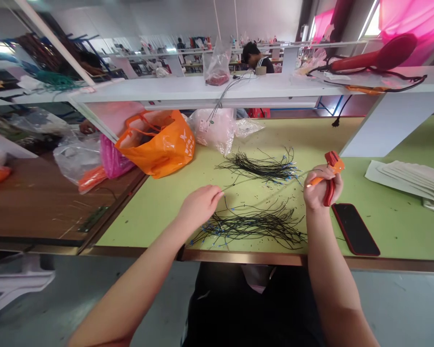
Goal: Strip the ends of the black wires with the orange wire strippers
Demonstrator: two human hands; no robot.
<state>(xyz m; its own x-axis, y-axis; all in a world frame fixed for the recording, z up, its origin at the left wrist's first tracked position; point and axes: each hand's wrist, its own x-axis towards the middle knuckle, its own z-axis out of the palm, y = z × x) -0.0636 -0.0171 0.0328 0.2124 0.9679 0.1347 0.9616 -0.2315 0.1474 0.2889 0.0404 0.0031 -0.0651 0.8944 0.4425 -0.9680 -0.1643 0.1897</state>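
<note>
A thin dark wire [260,180] stretches between my two hands above the green table. Its left end is pinched in the closed fingers of my left hand [199,206]. My right hand [320,189] is wrapped round a red and orange hand tool [331,179], and the wire runs up to its fingers. Behind the wire lies a bundle of black wires [262,166] with blue and silvery ends. Nearer the front edge, between my forearms, a second bundle of black wires [253,225] is spread out.
A phone [356,229] lies right of my right forearm, with folded white sheets [412,180] beyond it. An orange bag [166,144] and clear plastic bags [215,127] stand at the back left. A white shelf [166,91] crosses the back; a person [255,57] sits beyond it.
</note>
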